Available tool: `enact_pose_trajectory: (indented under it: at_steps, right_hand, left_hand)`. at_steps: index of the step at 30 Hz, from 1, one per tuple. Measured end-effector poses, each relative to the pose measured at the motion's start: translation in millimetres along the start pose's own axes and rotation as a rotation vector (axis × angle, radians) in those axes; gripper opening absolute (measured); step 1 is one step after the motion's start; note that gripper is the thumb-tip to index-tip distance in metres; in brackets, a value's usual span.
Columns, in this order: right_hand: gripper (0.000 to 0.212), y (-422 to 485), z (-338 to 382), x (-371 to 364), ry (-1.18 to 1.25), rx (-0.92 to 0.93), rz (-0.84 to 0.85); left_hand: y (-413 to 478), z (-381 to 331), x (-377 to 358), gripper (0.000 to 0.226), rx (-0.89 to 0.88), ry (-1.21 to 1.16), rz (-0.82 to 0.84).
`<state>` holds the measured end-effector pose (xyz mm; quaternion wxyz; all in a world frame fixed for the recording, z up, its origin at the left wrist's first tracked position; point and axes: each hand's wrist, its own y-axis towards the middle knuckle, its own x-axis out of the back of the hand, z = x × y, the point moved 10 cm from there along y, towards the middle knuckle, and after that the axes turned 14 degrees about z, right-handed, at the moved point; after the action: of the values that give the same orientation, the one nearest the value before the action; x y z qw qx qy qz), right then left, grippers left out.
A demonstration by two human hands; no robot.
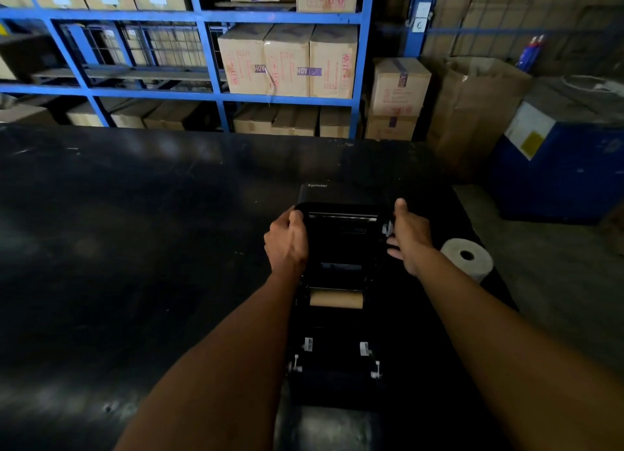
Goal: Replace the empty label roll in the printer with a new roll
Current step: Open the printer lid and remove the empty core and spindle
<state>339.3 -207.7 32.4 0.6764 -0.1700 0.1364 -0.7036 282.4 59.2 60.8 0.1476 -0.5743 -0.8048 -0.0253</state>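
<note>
The left hand (287,239) and right hand (412,239) grip the sides of the open lid (341,207). The empty roll (336,299) lies inside the printer (334,383), and the new roll (467,258) stands just right of it

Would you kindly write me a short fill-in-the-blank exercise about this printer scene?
1. The lid, gripped by the left hand and right hand, is ____.
2. The empty core in the printer is ____ in colour.
3. The new roll sits on the table, on the printer's ____ side.
Missing words: open; brown; right.
</note>
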Motion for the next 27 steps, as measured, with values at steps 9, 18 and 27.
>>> enact_pose_trajectory:
  at_steps: [9,18,27]
  right_hand:
    - [0.03,-24.3,-25.9,8.3,-0.242,0.005,-0.034]
    - [0.036,-58.6,-91.4,-14.1,-0.796,0.019,0.236]
    - [0.062,-39.7,-93.5,-26.4,-0.938,0.076,0.324]
  left_hand:
    - [-13.4,26.3,1.7,0.042,0.085,0.161,0.135]
    - [-46.5,88.4,-27.6,0.04,0.018,0.712,0.473]
    - [-27.5,97.1,-37.3,0.047,-0.019,0.708,0.503]
